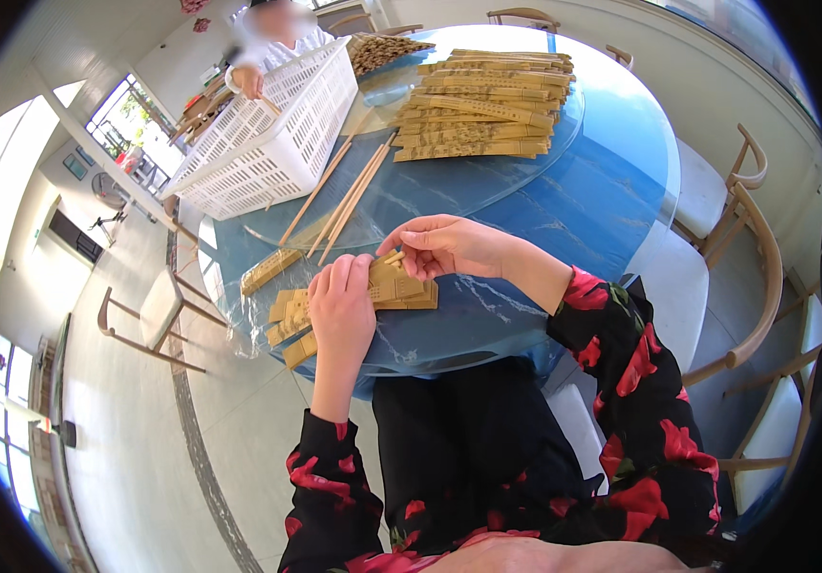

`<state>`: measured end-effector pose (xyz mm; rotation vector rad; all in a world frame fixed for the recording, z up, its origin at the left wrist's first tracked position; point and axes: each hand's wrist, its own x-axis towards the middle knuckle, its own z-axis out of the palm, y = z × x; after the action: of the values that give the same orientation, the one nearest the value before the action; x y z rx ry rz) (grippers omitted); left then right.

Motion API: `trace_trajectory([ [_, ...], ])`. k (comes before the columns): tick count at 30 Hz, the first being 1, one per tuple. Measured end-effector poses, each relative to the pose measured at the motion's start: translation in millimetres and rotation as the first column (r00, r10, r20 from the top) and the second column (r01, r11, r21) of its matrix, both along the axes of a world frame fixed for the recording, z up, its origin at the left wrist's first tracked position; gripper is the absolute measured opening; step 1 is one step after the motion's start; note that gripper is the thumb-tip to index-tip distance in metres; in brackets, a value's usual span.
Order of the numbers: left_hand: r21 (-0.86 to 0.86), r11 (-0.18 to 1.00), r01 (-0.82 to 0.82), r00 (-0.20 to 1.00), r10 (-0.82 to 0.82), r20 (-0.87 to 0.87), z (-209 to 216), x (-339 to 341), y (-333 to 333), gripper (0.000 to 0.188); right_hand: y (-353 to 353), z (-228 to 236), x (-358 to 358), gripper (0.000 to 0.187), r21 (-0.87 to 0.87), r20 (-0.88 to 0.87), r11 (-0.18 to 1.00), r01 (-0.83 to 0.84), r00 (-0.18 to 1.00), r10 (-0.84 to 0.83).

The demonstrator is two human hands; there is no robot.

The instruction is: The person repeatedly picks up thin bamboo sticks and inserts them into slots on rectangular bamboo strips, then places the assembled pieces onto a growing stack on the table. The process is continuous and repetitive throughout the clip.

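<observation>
On the surface (564, 205), the left hand (342, 298) covers sleeves (413, 294), its grip hidden, while the right hand (441, 246) pinches sticks (394, 259).

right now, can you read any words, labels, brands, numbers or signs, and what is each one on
No text is legible.
Stacked gold packets: dark printed marks, too small to read.
Gold packets by the left hand, nearer the table edge: marks, too small to read.
Far walls: too small to tell.

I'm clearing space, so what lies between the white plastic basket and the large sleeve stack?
In the head view, loose wooden chopsticks lie between the basket and the stack.
</observation>
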<state>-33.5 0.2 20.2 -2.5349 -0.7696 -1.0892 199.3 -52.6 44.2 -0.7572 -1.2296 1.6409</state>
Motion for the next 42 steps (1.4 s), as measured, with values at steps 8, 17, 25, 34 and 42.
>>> trace_trajectory([
  [8, -0.046, 0.998, 0.036, 0.999, -0.035, 0.03, -1.3, -1.0, -0.6, 0.033, -2.0, -3.5, -3.8, 0.037, -0.035, -0.054, 0.985, -0.171, 0.984, 0.169],
  [17, -0.054, 0.994, 0.09, 0.996, -0.089, 0.016, -4.0, -1.7, -2.2, 0.028, -6.5, -0.3, -12.2, 0.032, -0.015, 0.158, 0.995, -0.1, 0.982, 0.101],
  [25, -0.076, 0.988, 0.136, 0.99, -0.133, 0.051, -3.6, 3.2, -3.0, 0.026, -8.2, -2.6, -10.8, 0.026, 0.073, 0.201, 0.993, -0.09, 0.977, 0.074],
  [34, -0.085, 0.991, 0.107, 0.994, -0.108, -0.005, -4.5, -1.1, -1.0, 0.019, -7.0, -8.2, -15.6, 0.023, 0.14, 0.3, 0.989, -0.037, 0.954, -0.007],
  [42, -0.108, 0.992, 0.06, 0.997, -0.065, -0.045, -4.8, 1.5, -0.4, 0.018, -1.4, -14.3, -13.1, 0.039, 0.076, 0.337, 0.995, -0.068, 0.941, 0.038],
])
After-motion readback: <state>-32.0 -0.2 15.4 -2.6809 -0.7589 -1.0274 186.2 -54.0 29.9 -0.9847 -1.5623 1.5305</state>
